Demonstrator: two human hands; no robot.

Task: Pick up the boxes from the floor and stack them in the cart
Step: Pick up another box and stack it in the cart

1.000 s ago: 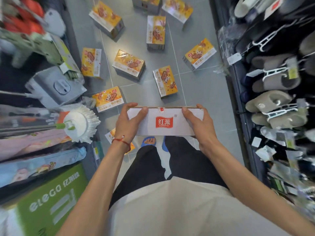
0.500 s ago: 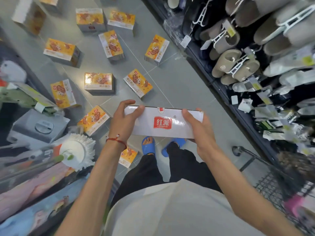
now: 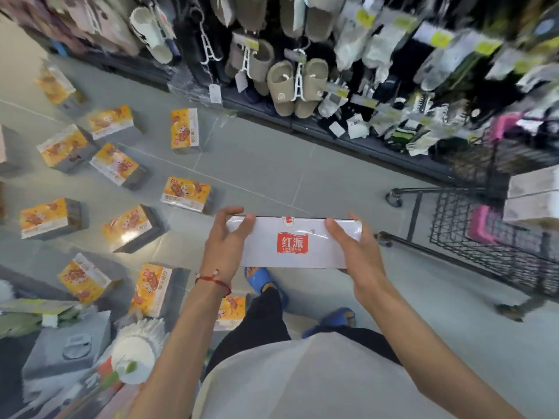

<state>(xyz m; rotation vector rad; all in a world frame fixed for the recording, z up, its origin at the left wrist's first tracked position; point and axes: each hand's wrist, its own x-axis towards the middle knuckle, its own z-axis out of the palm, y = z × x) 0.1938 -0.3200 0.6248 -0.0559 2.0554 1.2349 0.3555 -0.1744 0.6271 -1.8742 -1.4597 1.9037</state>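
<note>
I hold a white box with a red logo (image 3: 292,243) at waist height over the aisle. My left hand (image 3: 225,240) grips its left end and my right hand (image 3: 355,252) grips its right end. A black wire cart (image 3: 472,237) stands to the right, a short way from the box, with white boxes (image 3: 532,198) stacked inside it. Several orange boxes lie scattered on the grey floor to the left, one of them (image 3: 186,193) just beyond my left hand.
A shelf of hanging slippers (image 3: 298,86) and packaged socks runs along the far side of the aisle. At lower left are a white brush (image 3: 137,352) and a grey carton (image 3: 68,349). My blue sandals (image 3: 260,279) stand on the tiled floor below the box.
My view has swung to the right: the orange boxes slid left, the slipper shelf came across the top and more of the cart came into view. Both hands kept the white box.
</note>
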